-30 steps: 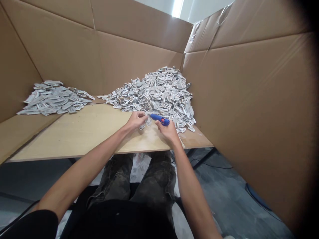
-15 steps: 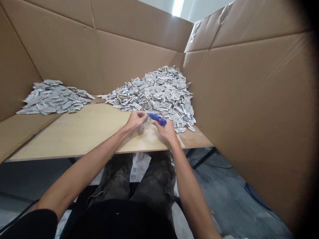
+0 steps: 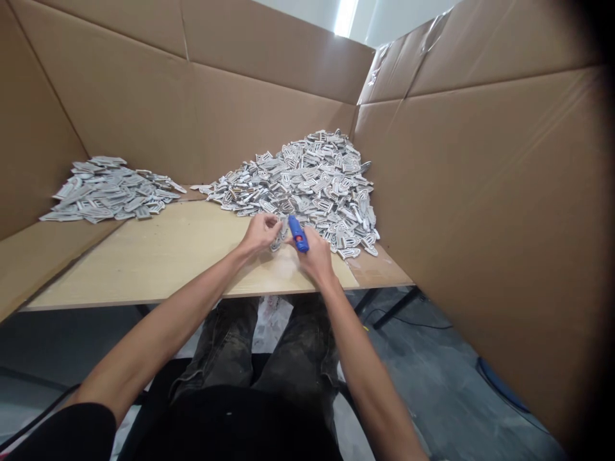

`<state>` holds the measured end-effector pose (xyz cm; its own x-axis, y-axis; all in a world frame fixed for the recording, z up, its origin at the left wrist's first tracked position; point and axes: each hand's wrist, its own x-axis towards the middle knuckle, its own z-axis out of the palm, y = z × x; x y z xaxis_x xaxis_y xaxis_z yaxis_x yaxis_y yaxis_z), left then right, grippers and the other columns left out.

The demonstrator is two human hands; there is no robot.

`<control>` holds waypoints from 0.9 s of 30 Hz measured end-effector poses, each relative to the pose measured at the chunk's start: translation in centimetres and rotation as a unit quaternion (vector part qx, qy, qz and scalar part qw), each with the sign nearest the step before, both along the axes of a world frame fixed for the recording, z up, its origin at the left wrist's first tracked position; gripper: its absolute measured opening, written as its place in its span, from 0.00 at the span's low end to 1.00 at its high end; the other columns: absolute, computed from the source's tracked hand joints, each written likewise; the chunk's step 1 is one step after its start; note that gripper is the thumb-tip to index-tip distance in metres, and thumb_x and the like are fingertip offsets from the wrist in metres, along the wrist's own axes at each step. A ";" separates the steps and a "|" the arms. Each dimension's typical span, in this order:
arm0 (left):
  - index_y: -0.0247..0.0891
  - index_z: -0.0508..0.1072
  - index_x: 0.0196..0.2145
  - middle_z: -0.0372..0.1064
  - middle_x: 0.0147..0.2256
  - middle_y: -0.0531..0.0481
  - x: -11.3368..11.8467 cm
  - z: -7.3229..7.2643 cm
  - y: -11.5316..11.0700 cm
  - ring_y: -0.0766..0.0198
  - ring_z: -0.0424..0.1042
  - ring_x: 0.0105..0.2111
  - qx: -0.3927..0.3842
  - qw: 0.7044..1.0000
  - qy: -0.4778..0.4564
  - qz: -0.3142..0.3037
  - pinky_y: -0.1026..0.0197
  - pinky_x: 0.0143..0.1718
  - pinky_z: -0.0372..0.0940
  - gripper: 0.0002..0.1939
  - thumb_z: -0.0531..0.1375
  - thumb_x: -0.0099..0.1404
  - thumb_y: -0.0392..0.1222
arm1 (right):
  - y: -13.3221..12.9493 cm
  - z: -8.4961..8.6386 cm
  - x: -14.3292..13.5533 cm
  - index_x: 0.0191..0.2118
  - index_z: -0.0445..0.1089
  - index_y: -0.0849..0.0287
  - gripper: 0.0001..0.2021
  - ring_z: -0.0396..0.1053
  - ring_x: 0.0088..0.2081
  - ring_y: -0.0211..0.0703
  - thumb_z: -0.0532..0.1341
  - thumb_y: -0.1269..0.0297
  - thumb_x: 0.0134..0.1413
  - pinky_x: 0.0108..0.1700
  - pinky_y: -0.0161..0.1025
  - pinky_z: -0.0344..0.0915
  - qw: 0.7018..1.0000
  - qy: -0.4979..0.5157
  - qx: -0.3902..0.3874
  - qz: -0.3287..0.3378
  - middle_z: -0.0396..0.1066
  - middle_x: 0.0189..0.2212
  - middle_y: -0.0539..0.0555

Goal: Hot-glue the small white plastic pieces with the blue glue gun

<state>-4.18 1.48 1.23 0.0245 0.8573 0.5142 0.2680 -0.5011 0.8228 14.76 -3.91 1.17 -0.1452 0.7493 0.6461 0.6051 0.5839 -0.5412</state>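
My left hand [image 3: 262, 230] is closed in a pinch on a small slotted piece [image 3: 279, 239], pale grey and rounded at one end like a buckle part. Just right of it, my right hand [image 3: 314, 256] grips a blue-handled tool [image 3: 298, 234] with an orange-red spot on its side. The tool's tip is too small to make out, and it points away from me near the held piece. Both hands are low over the board, in front of a big heap of similar pieces [image 3: 312, 176].
A smaller heap of grey pieces [image 3: 110, 192] lies at the left. Tall cardboard walls [image 3: 269, 89] enclose the back and sides. The wooden board [image 3: 168, 256] ends in a front edge above my legs. A dark table leg [image 3: 396, 307] shows below right.
My right hand has turned the blue-handled tool from pointing left to a steeper angle, its back end now nearer me. My left hand keeps its pinch in nearly the same spot.
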 end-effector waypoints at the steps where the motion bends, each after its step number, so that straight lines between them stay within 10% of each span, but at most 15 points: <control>1: 0.38 0.69 0.23 0.64 0.23 0.52 -0.1 0.0 0.1 0.66 0.60 0.25 -0.005 1.000 -0.005 0.022 0.63 0.27 0.53 0.16 0.66 0.61 0.49 | 0.0 0.1 -0.1 0.33 0.68 0.56 0.27 0.69 0.33 0.45 0.61 0.33 0.62 0.38 0.40 0.63 0.998 0.052 -0.021 0.019 0.73 0.32 0.57; 7: 0.37 0.72 0.26 0.69 0.25 0.50 -0.7 -0.1 0.7 0.64 0.66 0.27 -0.079 0.990 -0.070 0.095 0.63 0.30 0.60 0.10 0.66 0.61 0.43 | -1.3 1.9 0.3 0.29 0.68 0.56 0.33 0.54 0.21 0.32 0.71 0.27 0.41 0.24 0.36 0.54 0.936 0.226 -0.203 0.175 0.65 0.22 0.48; 16: 0.38 0.71 0.31 0.70 0.23 0.52 -1.1 -0.4 1.4 0.66 0.67 0.23 -0.179 0.954 -0.187 0.152 0.64 0.27 0.61 0.07 0.67 0.58 0.37 | -1.9 2.6 0.3 0.29 0.69 0.58 0.28 0.54 0.19 0.30 0.75 0.37 0.41 0.22 0.34 0.53 0.921 0.247 -0.235 0.188 0.64 0.20 0.46; 27: 0.36 0.69 0.19 0.65 0.16 0.48 -12.5 2.5 0.4 0.65 0.64 0.19 -0.265 0.945 -0.059 0.183 0.61 0.24 0.59 0.15 0.73 0.51 0.38 | -1.0 2.8 2.0 0.27 0.71 0.58 0.29 0.57 0.19 0.32 0.79 0.38 0.36 0.20 0.34 0.53 0.923 0.250 -0.241 0.164 0.66 0.19 0.48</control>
<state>-16.64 1.89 3.75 -0.3550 0.9348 -0.0097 0.2339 0.0988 0.9672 16.76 -4.95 3.98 -0.1904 0.9360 0.2962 0.0427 0.3093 -0.9500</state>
